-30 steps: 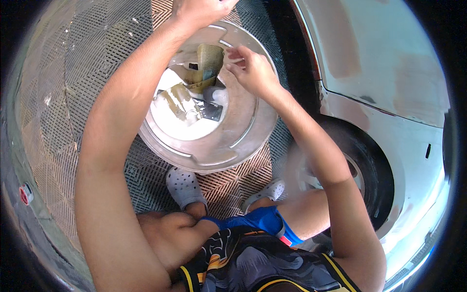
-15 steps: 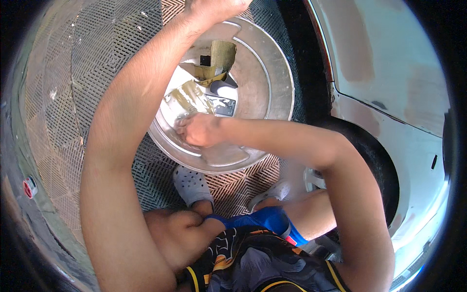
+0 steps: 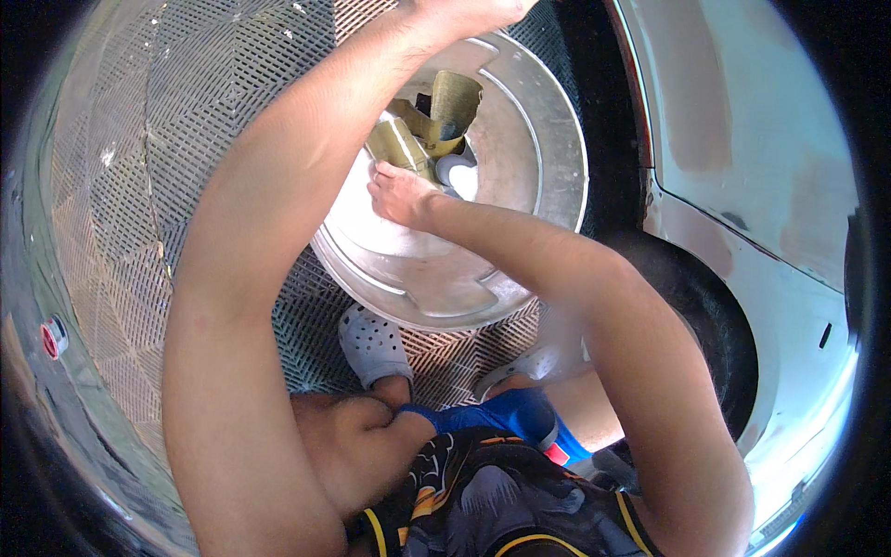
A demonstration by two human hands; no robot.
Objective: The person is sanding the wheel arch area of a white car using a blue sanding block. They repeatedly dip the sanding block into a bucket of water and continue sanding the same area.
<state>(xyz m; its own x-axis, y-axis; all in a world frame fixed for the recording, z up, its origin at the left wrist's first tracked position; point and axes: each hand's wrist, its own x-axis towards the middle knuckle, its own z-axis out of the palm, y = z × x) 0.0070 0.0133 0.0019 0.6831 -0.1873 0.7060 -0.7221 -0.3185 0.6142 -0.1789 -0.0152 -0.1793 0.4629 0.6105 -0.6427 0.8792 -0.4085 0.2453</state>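
Note:
My right hand point(image 3: 401, 195) reaches into a wide, round metal basin point(image 3: 436, 304). Its fingers are closed at the near end of a curled olive sheet point(image 3: 397, 144), which looks like abrasive paper. Just beyond, another olive sheet point(image 3: 458, 100) stands bent upright. A grey-white rounded piece point(image 3: 458, 174) lies beside the right wrist, and a small dark piece point(image 3: 423, 103) shows behind the sheets. My left hand point(image 3: 506, 9) is raised past the basin's far rim. The upper picture edge cuts it off, so its fingers are hidden.
On the right stands a car's patchy, pale body panel point(image 3: 742, 139) with a dark tyre point(image 3: 715, 316) below it. Ribbed floor tiles point(image 3: 232, 84) lie under the basin. A small red-and-white round container point(image 3: 54, 338) is at far left. My feet in grey clogs point(image 3: 373, 345) stand close to the basin.
My right hand has moved away from me across the basin, and the near olive sheet has shifted toward the other pieces. A dark flat rectangle is now mostly covered by my wrist.

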